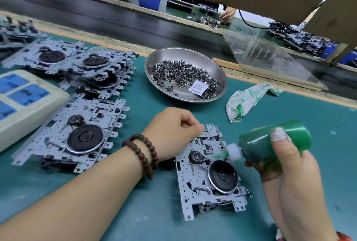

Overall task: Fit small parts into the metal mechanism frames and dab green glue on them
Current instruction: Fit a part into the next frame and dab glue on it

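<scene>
**Glue bottle held at a mechanism frame steadied by the other hand**

Right hand (284, 161), lower right of the frame: fingers and thumb curled round a translucent plastic bottle of green glue (274, 141); the thumb, its tip wrapped in white tape, lies along the bottle's upper side. The bottle is tipped toward the left, and its white nozzle (232, 152) points at a flat perforated grey metal mechanism frame with a black round flywheel (208, 175) in the lower centre. A green tip extends from the nozzle over the frame's upper part, beside a small pulley.

Left hand (172, 132), centre: fingers bent inward, fingertips resting on the upper left corner of the same frame; whether they pinch a small part cannot be told. The forearm runs in from the lower left, with a double loop of brown wooden beads (144, 155) at the wrist.

Surroundings: the frame lies on a teal bench mat (135, 211), with bare mat below and to its left. A round shallow steel dish (212, 65) of small dark parts (179, 74) sits at upper centre, well apart from both hands. A white, green-stained rag (245, 101) lies to the dish's right. More frames of the same kind (73, 136) lie and stack at left, beside a beige power strip with blue sockets (21, 101) at the left edge.
</scene>
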`<state>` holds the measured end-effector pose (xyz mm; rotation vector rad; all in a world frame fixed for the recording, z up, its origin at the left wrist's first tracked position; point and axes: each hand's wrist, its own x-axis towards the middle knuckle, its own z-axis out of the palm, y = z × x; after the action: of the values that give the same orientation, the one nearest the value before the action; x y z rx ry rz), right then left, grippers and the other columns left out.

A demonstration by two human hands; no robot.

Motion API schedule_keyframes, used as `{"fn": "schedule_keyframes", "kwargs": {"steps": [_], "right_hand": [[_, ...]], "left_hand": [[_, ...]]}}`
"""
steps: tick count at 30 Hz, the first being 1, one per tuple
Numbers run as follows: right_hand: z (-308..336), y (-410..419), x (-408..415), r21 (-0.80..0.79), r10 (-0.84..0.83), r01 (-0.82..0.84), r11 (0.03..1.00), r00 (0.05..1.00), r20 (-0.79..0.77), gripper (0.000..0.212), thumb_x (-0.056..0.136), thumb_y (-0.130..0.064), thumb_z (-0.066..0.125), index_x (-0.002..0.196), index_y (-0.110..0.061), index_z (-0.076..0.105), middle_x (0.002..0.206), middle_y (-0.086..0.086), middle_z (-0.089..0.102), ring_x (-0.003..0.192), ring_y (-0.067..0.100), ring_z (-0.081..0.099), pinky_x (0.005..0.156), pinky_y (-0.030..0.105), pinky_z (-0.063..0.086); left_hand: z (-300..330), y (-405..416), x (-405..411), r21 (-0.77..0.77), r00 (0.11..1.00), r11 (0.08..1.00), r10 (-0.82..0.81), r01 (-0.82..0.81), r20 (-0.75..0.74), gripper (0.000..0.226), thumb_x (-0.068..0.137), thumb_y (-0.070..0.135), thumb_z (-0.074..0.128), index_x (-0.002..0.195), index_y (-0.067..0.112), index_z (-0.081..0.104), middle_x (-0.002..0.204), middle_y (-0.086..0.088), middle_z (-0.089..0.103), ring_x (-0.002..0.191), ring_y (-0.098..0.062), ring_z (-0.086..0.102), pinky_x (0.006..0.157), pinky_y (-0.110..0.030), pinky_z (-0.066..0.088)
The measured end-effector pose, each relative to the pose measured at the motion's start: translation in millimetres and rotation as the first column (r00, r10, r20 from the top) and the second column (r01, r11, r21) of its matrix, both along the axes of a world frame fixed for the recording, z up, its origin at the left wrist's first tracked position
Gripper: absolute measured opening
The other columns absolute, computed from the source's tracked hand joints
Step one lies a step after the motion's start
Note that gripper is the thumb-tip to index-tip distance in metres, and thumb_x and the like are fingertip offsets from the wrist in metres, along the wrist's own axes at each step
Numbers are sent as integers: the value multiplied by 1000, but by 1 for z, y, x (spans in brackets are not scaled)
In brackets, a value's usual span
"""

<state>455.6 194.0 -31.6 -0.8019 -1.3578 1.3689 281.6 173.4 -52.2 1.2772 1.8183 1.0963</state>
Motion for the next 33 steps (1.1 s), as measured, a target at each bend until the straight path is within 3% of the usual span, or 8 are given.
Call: {"fn": "schedule_keyframes", "kwargs": {"steps": [6,21,33], "right_hand": [[-2,-2,-1,11,-11,10,1000,993,115,55,39,-75,76,72,-31,72,66,-5,68,62,8,65,57,21,54],[-3,-5,-1,56,26,-32,998,994,103,45,49,-69,75,69,-29,71,61,-11,64,56,0,59,50,11,46],[-6,-3,1,121,-6,-16,992,984,178,51,49,-75,72,77,-32,71,66,-13,65,62,0,58,54,14,46]], "left_hand": [[1,0,0,-3,1000,1000,5,-4,9,19,83,33,64,67,23,62,59,12,55,52,2,46,51,-5,35],[-2,2,0,-4,1000,1000,4,-4,13,21,83,36,64,67,23,63,58,12,54,48,3,44,48,-7,35],[-2,2,0,5,1000,1000,3,-3,15,22,83,36,65,66,23,62,56,13,54,45,5,43,48,-6,33]]}}
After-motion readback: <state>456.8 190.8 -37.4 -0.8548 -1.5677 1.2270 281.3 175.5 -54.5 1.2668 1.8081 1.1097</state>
